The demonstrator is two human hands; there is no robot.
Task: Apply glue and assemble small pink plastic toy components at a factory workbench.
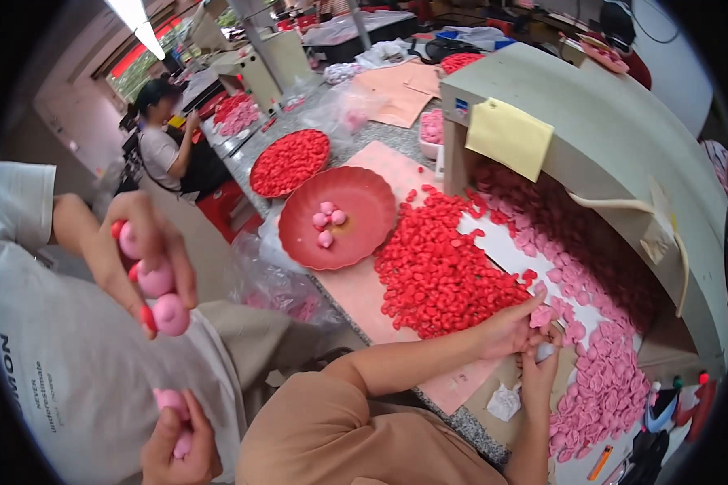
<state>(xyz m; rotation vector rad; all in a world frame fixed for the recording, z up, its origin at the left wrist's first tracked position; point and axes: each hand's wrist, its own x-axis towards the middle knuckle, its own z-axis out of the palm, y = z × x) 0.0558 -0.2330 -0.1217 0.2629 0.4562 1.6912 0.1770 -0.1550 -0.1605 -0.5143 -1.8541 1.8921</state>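
My left hand [505,330] reaches in over the edge of a heap of small red plastic pieces [441,267]. Its fingers are closed on a pink plastic piece [542,316]. Just below it, my right hand [539,373] is closed round a small whitish-grey thing [545,351], whose kind I cannot make out. The two hands nearly meet. Beside my right hand spreads a heap of pink shell-like pieces [603,384]. A crumpled white tissue [504,402] lies near my right wrist.
At my left a co-worker in a white shirt [121,388] holds pink-and-red balls [155,279]. A red scalloped bowl [340,234] has several pink balls; behind it stands a bowl of red pieces [289,162]. A grey curved housing [598,113] arches over the right side. An orange lighter-like item [599,463] lies at front right.
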